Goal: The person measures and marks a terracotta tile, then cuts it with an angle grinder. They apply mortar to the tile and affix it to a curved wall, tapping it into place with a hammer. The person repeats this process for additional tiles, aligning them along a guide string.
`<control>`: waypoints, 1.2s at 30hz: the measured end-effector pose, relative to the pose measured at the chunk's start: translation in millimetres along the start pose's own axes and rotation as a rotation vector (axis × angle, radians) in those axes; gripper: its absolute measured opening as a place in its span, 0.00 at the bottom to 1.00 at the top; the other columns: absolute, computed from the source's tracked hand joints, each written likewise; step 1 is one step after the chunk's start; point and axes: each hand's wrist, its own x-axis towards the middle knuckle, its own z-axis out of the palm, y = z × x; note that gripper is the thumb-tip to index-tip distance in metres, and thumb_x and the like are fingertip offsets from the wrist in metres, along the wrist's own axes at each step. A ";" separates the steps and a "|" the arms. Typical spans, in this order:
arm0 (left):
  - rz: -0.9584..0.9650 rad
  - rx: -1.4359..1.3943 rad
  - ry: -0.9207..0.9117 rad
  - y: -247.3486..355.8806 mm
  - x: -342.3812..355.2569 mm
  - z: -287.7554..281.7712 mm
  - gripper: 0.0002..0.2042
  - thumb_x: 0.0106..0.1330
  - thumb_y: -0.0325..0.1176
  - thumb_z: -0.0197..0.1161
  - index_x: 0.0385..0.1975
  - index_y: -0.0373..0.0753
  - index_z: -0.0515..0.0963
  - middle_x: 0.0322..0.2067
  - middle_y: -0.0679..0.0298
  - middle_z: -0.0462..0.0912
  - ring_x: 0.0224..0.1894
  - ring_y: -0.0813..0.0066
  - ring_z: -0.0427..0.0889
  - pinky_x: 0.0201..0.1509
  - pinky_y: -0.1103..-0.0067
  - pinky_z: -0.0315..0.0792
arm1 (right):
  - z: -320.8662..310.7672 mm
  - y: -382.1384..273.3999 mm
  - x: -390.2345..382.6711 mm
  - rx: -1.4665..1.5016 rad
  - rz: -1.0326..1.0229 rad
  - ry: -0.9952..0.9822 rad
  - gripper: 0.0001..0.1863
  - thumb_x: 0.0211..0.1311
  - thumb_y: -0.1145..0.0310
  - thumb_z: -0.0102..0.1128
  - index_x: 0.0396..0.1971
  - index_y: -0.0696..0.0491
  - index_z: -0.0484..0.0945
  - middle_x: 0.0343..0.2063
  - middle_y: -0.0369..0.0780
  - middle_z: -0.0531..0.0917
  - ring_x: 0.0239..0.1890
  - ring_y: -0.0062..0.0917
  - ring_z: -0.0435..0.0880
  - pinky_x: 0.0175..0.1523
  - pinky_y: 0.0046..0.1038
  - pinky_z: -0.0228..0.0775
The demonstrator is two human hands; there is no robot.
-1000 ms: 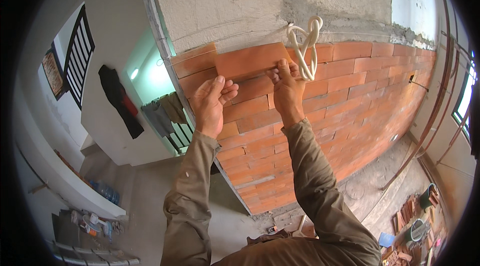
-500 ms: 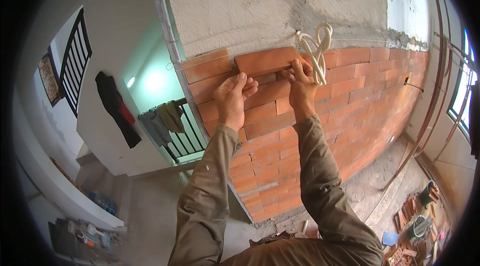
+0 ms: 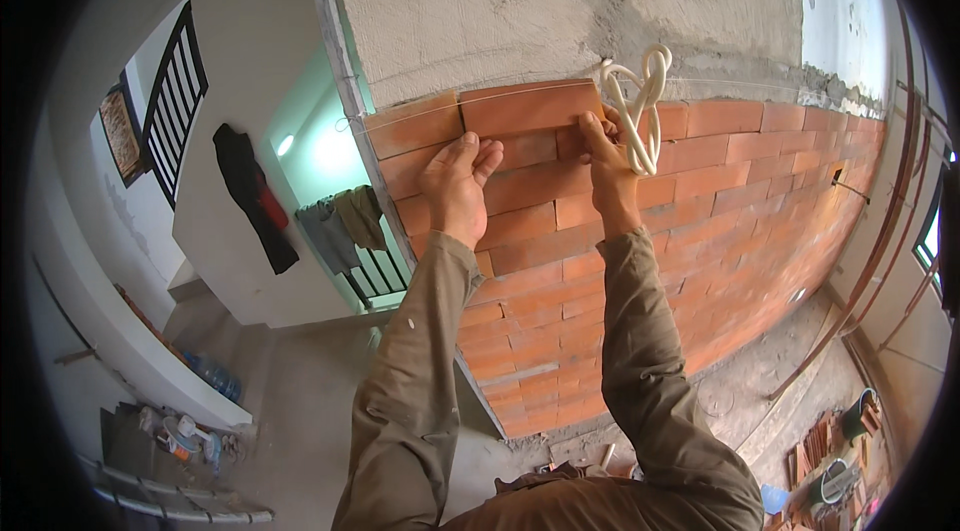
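Note:
My right hand (image 3: pixel 607 146) grips the lower right edge of a terracotta tile (image 3: pixel 525 103) that lies at the top row of the brick-tile facing (image 3: pixel 530 271). My left hand (image 3: pixel 462 171) is just below that tile's lower left corner, fingers loosely bent and apart; whether its thumb touches the tile is unclear. A thin string (image 3: pixel 410 116) runs across the top row, over the tile beside the left end (image 3: pixel 410 131). A looped white cord (image 3: pixel 648 111) hangs from the wall beside my right hand, partly over it. Rough grey plaster (image 3: pixel 480 11) is above.
Left are a stairwell with a railing (image 3: pixel 175 101), dark clothing (image 3: pixel 255 201) on the wall and garments (image 3: pixel 355 216) over another railing. Buckets (image 3: pixel 832 481) and loose tiles (image 3: pixel 815 446) lie on the lower right floor. Reddish poles (image 3: pixel 850 291) lean along the right.
The tile in my right hand has moved from a tilted position up into line with the top row, against its left neighbour. My left hand stays below it, and the view has shifted slightly.

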 end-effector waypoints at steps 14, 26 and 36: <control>-0.034 -0.231 0.194 -2.4 -0.8 20.1 0.13 0.72 0.27 0.60 0.48 0.23 0.72 0.46 0.53 0.76 0.49 0.61 0.81 0.58 0.72 0.83 | 5.7 2.5 17.4 -0.060 -0.283 0.011 0.10 0.62 0.67 0.67 0.29 0.58 0.79 0.21 0.32 0.75 0.26 0.15 0.69 0.32 0.24 0.62; -0.024 -0.137 0.269 -5.0 6.2 25.9 0.11 0.71 0.27 0.61 0.46 0.25 0.74 0.44 0.53 0.78 0.47 0.60 0.83 0.55 0.73 0.83 | 6.4 -4.2 26.0 -0.351 -0.311 0.070 0.11 0.57 0.66 0.70 0.35 0.58 0.84 0.34 0.44 0.82 0.38 0.35 0.81 0.45 0.37 0.71; 0.051 0.406 0.297 8.5 -3.7 25.0 0.10 0.67 0.33 0.68 0.37 0.32 0.78 0.32 0.58 0.84 0.28 0.71 0.87 0.23 0.79 0.75 | 1.1 -2.0 25.9 -0.391 -0.390 0.028 0.14 0.58 0.66 0.70 0.39 0.59 0.83 0.33 0.43 0.84 0.37 0.31 0.82 0.44 0.34 0.73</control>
